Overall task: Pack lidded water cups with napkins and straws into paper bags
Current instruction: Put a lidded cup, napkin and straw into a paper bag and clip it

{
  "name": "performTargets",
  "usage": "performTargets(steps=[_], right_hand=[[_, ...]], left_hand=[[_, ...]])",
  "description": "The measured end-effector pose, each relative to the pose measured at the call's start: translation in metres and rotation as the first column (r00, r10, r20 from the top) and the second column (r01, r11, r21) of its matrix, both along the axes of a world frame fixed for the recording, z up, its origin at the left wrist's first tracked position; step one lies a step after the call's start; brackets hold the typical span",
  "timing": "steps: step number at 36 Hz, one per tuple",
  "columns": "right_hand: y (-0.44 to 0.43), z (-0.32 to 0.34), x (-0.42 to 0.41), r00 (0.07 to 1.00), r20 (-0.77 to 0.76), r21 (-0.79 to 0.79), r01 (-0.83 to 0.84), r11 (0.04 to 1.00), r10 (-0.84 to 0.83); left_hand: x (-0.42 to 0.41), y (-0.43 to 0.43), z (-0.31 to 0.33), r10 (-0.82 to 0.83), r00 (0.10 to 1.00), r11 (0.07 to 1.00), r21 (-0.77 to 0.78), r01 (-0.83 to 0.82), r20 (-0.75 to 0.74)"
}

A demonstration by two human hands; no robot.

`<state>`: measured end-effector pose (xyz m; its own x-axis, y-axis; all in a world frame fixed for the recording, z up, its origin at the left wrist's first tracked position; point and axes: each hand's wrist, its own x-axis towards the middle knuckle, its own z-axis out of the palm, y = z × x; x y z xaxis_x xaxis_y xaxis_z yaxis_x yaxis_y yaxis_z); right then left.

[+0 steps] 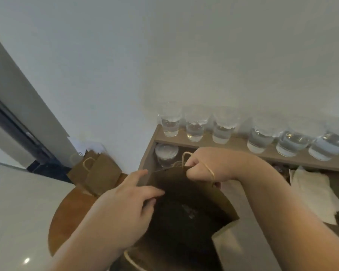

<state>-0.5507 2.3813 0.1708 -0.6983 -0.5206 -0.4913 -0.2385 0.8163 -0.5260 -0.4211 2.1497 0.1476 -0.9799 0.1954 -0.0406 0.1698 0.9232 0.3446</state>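
Observation:
A brown paper bag (186, 216) stands open right below me, its dark inside showing. My right hand (205, 167) grips the bag's far rim and its twine handle. My left hand (129, 208) is at the bag's left rim, fingertips curled over the edge. Several clear cups of water (194, 126) line the raised wooden ledge against the wall. One lidded cup (166, 155) stands below the ledge, just behind the bag. White napkins (313, 190) lie to the right on the table.
Several folded paper bags (98, 173) lean against the wall on a round wooden stool (67, 216) at the left. A white wall rises behind the ledge (241, 143). A dark door frame (18, 132) is at the far left above a pale floor.

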Motion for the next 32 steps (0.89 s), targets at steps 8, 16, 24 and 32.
performTargets(steps=[8,16,24,32], right_hand=[[0.006,-0.085,-0.047,0.861,0.497,-0.591,0.246,0.768,0.108],[-0.048,-0.181,-0.079,0.801,-0.009,-0.258,0.576,0.776,-0.598],[-0.076,-0.208,-0.108,0.776,0.087,-0.423,0.596,0.682,-0.625],[-0.065,-0.222,-0.121,0.805,-0.015,-0.532,0.495,0.687,-0.593]], left_hand=[[0.004,-0.014,-0.025,0.155,0.982,0.987,-0.064,-0.148,0.109],[0.015,-0.034,-0.025,0.281,0.954,0.959,-0.049,-0.277,0.106],[0.024,-0.043,-0.010,0.247,0.967,0.968,0.018,-0.248,0.059],[0.022,-0.052,-0.013,0.184,0.980,0.980,0.057,-0.189,0.076]])
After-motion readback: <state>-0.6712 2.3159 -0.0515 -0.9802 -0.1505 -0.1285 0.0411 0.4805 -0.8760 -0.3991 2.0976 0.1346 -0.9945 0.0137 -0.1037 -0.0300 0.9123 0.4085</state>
